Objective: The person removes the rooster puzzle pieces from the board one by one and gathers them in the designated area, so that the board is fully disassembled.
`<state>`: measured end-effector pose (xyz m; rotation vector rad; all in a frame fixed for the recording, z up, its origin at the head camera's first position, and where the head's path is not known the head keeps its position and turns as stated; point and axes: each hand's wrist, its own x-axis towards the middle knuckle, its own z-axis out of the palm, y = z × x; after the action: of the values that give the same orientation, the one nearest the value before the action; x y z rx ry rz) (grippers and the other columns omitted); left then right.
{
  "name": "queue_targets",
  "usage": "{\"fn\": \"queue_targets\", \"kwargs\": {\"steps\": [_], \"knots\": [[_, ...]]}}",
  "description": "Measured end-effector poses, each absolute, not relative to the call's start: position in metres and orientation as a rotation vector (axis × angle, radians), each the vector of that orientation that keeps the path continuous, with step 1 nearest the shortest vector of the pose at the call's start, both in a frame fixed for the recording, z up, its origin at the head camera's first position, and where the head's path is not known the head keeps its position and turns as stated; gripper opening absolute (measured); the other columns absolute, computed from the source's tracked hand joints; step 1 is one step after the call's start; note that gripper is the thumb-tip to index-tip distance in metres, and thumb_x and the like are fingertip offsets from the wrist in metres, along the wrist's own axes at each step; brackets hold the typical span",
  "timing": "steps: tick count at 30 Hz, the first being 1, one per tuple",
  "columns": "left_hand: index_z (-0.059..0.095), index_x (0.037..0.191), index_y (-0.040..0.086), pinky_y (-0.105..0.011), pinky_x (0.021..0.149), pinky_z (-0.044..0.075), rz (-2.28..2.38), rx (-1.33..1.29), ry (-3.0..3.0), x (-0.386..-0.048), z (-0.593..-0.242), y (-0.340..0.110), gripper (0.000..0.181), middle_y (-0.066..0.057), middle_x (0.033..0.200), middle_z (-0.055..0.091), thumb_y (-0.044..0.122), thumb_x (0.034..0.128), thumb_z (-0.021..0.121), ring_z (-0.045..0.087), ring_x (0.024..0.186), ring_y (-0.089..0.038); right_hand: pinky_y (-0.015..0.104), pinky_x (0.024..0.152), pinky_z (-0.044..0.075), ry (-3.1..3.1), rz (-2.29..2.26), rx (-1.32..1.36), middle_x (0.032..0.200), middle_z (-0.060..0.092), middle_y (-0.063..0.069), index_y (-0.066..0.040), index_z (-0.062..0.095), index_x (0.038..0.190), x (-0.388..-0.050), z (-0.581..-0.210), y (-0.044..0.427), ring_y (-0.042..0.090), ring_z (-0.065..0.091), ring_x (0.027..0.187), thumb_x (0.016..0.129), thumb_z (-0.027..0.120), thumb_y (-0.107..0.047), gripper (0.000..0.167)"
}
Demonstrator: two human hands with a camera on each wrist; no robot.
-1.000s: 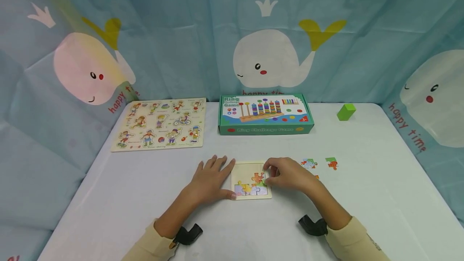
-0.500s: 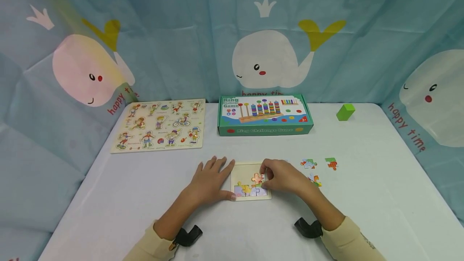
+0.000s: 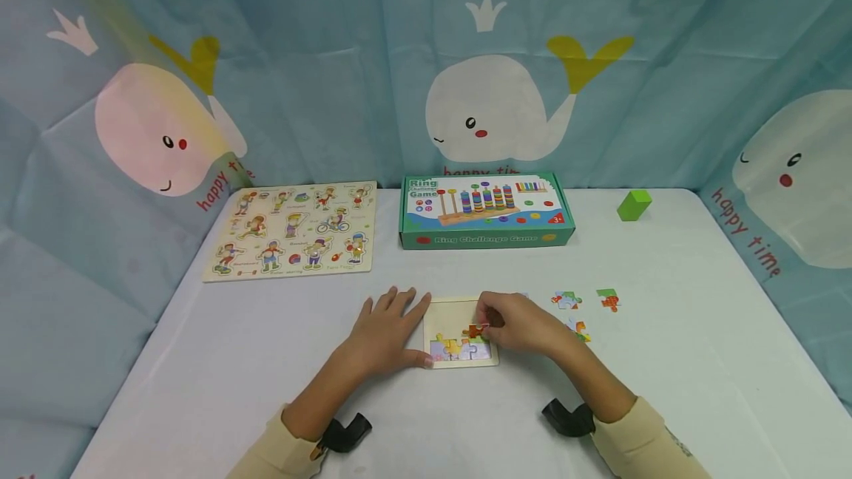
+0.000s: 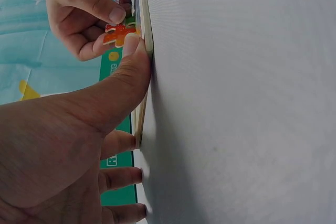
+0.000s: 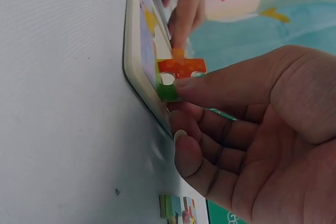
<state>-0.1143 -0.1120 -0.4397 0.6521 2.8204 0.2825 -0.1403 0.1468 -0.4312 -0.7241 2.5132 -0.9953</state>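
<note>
1 L hand (image 3: 382, 333), 1 R hand (image 3: 526, 321). 1 wooden jigsaw tray (image 3: 466, 364). 1 held jigsaw pc (image 5: 181, 68); 3 loose pcs (image 3: 567, 300) in clear view, plus sliver of approx 1 more behind R hand. Seated pcs (image 3: 453, 348): qty unclear, part hidden. 1 Ring Challenge Game box (image 3: 487, 211), 1 sports puzzle board (image 3: 293, 231), 1 grn block (image 3: 634, 205), 3 whales (image 3: 495, 108), 2 crowns (image 3: 487, 13).

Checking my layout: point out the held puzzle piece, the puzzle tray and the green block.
Held puzzle piece (image 5: 184, 68): right wrist view, orange part.
Puzzle tray (image 3: 450, 314): head view, bare floor.
Green block (image 3: 633, 206): head view, mid-body.
</note>
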Motion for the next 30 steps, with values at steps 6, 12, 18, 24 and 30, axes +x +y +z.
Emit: {"fn": "queue_targets", "kwargs": {"steps": [6, 12, 18, 24, 30], "knots": [[0.041, 0.155, 0.016, -0.068, 0.109, 0.026, 0.288, 0.651, 2.820, -0.1139, -0.4393, -0.1116, 0.098, -0.015, 0.156, 0.038, 0.060, 0.0770, 0.078, 0.028, 0.144, -0.043, 0.027, 0.065, 0.045, 2.500, -0.981, -0.772, 0.079, 0.059, -0.005, -0.013, 0.064, 0.090, -0.1401, -0.4309, 0.1474, 0.012, 0.052, 0.074, 0.089, 0.068, 0.004, 0.018], [0.040, 0.155, 0.016, -0.068, 0.109, 0.026, 0.269, 0.651, 2.821, -0.1141, -0.4396, -0.1115, 0.098, -0.015, 0.156, 0.038, 0.061, 0.0772, 0.078, 0.028, 0.144, -0.043, 0.028, 0.067, 0.046, 2.486, -0.992, -0.777, 0.081, 0.061, -0.004, -0.012, 0.065, 0.091, -0.1407, -0.4309, 0.1475, 0.012, 0.052, 0.074, 0.091, 0.066, 0.005, 0.016], [0.041, 0.155, 0.016, -0.068, 0.108, 0.027, 0.285, 0.652, 2.822, -0.1135, -0.4401, -0.1123, 0.098, -0.015, 0.156, 0.038, 0.061, 0.0768, 0.078, 0.029, 0.144, -0.043, 0.027, 0.065, 0.045, 2.468, -0.995, -0.793, 0.080, 0.060, -0.005, -0.012, 0.064, 0.091, -0.1403, -0.4317, 0.1468, 0.012, 0.051, 0.073, 0.090, 0.067, 0.004, 0.016], [0.040, 0.155, 0.015, -0.069, 0.108, 0.027, 0.291, 0.661, 2.822, -0.1126, -0.4391, -0.1126, 0.098, -0.015, 0.155, 0.039, 0.060, 0.0769, 0.079, 0.029, 0.144, -0.043, 0.028, 0.067, 0.047, 2.468, -0.957, -0.804, 0.080, 0.060, -0.003, -0.011, 0.066, 0.088, -0.1394, -0.4337, 0.1444, 0.013, 0.052, 0.075, 0.086, 0.068, 0.008, 0.019], [0.040, 0.155, 0.016, -0.068, 0.109, 0.026, 0.280, 0.663, 2.823, -0.1135, -0.4399, -0.1124, 0.098, -0.015, 0.156, 0.038, 0.061, 0.0772, 0.078, 0.028, 0.144, -0.043, 0.029, 0.070, 0.048, 2.514, -0.921, -0.817, 0.083, 0.061, -0.004, -0.009, 0.069, 0.088, -0.1376, -0.4345, 0.1430, 0.013, 0.053, 0.078, 0.085, 0.065, 0.009, 0.019]]}}
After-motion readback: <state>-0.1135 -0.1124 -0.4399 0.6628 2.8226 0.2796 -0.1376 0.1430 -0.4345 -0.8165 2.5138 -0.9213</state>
